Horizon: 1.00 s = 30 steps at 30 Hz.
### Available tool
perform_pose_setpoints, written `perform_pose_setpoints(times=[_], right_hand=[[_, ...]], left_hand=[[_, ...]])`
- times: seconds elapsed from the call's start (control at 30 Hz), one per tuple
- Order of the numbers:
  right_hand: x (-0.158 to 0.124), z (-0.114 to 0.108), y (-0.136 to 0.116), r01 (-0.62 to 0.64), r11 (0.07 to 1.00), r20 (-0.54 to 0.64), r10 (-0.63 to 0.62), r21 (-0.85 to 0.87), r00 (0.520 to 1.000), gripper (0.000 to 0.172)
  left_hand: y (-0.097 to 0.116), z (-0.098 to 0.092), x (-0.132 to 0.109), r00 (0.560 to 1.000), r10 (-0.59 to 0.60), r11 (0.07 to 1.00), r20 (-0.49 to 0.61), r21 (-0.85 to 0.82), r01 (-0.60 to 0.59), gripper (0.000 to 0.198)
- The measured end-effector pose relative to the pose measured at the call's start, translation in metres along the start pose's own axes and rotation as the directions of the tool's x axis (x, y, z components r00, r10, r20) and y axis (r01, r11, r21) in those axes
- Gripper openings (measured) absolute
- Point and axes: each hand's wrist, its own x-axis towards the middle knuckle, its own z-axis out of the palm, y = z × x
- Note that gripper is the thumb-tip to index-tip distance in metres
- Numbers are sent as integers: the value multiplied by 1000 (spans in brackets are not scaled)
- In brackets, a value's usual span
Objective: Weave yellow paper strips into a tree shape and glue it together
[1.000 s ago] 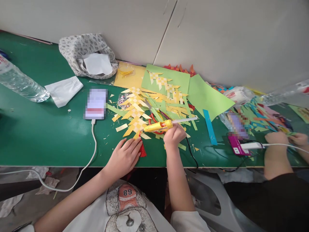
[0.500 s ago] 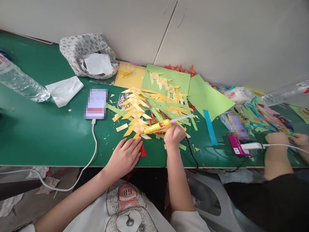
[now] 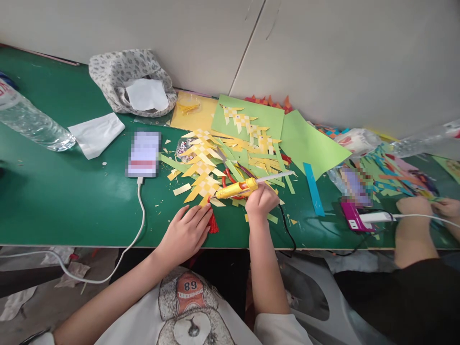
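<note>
My right hand [image 3: 262, 200] is closed round a yellow glue gun [image 3: 237, 189], with a pale glue stick [image 3: 276, 176] poking out of its back end. The gun's nozzle points left and meets the lower tip of a woven yellow and white paper piece [image 3: 204, 184], where a red tassel [image 3: 213, 223] hangs. My left hand [image 3: 187, 230] lies flat on the table beside the tassel, fingers stretched out, the fingertips touching the tassel's top and the paper tip. Red-handled scissors [image 3: 227, 175] lie partly under paper strips behind the gun.
A phone [image 3: 143, 154] with a white cable, a tissue [image 3: 97, 135] and a water bottle [image 3: 36, 120] are on the left. Behind lie green paper [image 3: 312, 143] and a cloth bag [image 3: 108, 81]. At right, another person's hands [image 3: 415, 207] are near a purple power socket [image 3: 350, 216].
My right hand and the glue gun have shifted very slightly to the right, the back end tilting a little. My left hand stays in place.
</note>
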Motion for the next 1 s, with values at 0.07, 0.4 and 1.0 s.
perform_pose_setpoints(times=[0.07, 0.4, 1.0], right_hand=[[-1, 0, 2, -30, 1000, -16, 30, -6, 999, 51], [2, 0, -6, 25, 999, 53, -23, -37, 998, 51], [2, 0, -5, 43, 999, 61, -42, -23, 997, 48]], left_hand=[[0, 1, 0, 1000, 0, 1000, 7, 0, 0, 38], [0, 1, 1, 1000, -1, 1000, 14, 5, 1, 38], [0, 1, 0, 1000, -6, 1000, 14, 3, 6, 37]])
